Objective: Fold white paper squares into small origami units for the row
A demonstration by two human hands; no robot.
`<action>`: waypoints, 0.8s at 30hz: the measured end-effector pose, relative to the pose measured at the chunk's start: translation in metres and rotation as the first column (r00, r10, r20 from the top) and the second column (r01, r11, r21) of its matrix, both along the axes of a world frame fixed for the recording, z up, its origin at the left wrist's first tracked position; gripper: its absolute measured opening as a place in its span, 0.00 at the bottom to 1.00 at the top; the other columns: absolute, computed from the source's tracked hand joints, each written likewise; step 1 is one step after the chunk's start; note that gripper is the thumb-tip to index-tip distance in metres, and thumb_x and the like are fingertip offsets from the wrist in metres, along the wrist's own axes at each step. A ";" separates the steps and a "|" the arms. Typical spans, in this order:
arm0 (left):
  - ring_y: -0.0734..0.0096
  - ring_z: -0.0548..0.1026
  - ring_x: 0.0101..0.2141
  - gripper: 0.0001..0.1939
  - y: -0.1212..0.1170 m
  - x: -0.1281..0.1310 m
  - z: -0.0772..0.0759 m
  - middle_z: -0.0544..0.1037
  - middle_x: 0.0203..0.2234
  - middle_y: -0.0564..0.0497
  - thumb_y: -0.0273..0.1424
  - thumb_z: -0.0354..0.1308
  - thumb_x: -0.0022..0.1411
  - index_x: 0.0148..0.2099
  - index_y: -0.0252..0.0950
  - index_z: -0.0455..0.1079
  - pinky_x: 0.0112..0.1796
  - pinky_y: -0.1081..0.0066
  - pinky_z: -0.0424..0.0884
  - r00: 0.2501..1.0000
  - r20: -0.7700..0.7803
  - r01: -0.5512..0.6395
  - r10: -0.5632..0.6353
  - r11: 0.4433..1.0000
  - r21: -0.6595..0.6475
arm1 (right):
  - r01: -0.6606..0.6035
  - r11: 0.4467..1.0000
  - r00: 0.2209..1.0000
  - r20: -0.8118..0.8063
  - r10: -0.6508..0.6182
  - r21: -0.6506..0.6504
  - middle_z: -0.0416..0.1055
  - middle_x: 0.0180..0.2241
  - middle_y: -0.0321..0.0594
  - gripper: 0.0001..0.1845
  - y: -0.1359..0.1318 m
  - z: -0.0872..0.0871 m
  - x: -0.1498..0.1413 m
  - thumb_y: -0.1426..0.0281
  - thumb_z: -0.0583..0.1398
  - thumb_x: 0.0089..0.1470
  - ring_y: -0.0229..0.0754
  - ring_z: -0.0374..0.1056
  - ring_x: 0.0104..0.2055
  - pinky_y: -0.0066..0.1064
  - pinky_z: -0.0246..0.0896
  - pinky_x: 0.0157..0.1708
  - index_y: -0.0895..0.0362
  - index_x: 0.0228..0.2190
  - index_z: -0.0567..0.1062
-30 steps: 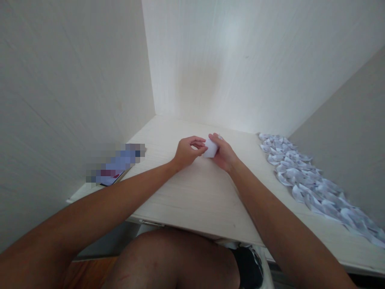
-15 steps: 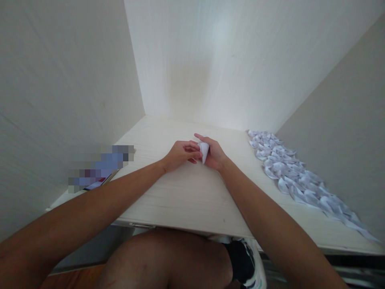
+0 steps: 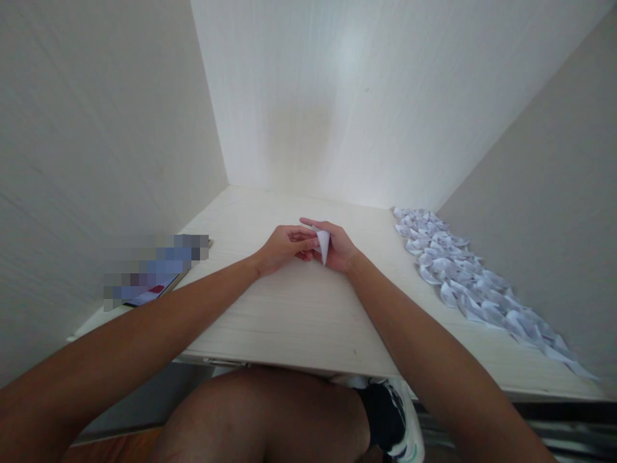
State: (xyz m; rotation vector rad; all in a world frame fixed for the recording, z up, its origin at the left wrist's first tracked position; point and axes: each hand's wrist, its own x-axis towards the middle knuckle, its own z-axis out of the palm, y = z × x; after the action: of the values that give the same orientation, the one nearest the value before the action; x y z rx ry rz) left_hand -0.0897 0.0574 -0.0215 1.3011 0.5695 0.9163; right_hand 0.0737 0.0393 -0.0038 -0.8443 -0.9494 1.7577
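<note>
A small piece of white paper (image 3: 322,244), folded or rolled to a point at its lower end, is held between my two hands above the pale desktop. My left hand (image 3: 289,247) pinches its left side, thumb in front and fingers behind. From the right, my right hand (image 3: 341,247) curls around the paper, its index finger stretched out to the left over the top. The paper's back side and some fingertips are hidden.
Many similar folded white paper pieces (image 3: 453,263) lie in overlapping rows along the right wall. A flat, partly blurred book or booklet (image 3: 164,276) lies against the left wall. Walls enclose the desk (image 3: 289,315) on three sides. My bent leg (image 3: 260,411) is below the front edge.
Both hands have shifted slightly left in view with the paper. The paper piece has turned a little, and the left fingers have closed further around it.
</note>
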 end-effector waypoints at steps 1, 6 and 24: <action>0.74 0.77 0.23 0.27 0.000 0.000 0.000 0.82 0.29 0.48 0.42 0.80 0.45 0.43 0.30 0.80 0.28 0.71 0.77 1.000 0.006 -0.005 0.005 1.000 0.004 | -0.007 1.000 1.000 -0.007 0.007 0.007 0.77 0.29 0.37 0.21 0.000 0.000 0.000 0.64 0.63 0.53 0.43 0.67 0.23 0.34 0.64 0.25 0.54 0.49 0.74; 0.74 0.78 0.24 0.31 -0.004 0.001 0.002 0.81 0.30 0.50 0.40 0.78 0.47 0.50 0.32 0.77 0.28 0.71 0.77 0.999 0.037 -0.026 0.026 1.000 0.014 | -0.054 0.997 0.999 -0.002 0.054 0.054 0.72 0.23 0.33 0.15 0.000 0.002 -0.003 0.60 0.64 0.53 0.43 0.65 0.22 0.34 0.62 0.24 0.53 0.40 0.74; 0.76 0.75 0.21 0.24 -0.007 0.002 0.013 0.79 0.25 0.54 0.34 0.75 0.46 0.45 0.31 0.77 0.25 0.73 0.75 0.953 0.086 -0.291 0.289 0.957 0.009 | 0.033 0.999 0.999 -0.015 -0.033 0.021 0.78 0.32 0.38 0.11 -0.004 0.006 -0.007 0.65 0.67 0.55 0.41 0.72 0.31 0.31 0.72 0.33 0.54 0.39 0.76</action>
State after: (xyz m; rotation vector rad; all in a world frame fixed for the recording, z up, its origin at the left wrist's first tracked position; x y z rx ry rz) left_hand -0.0878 0.0501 -0.0083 1.2103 0.6984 1.2166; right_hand 0.0669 0.0355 0.0020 -0.8283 -0.9381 1.7206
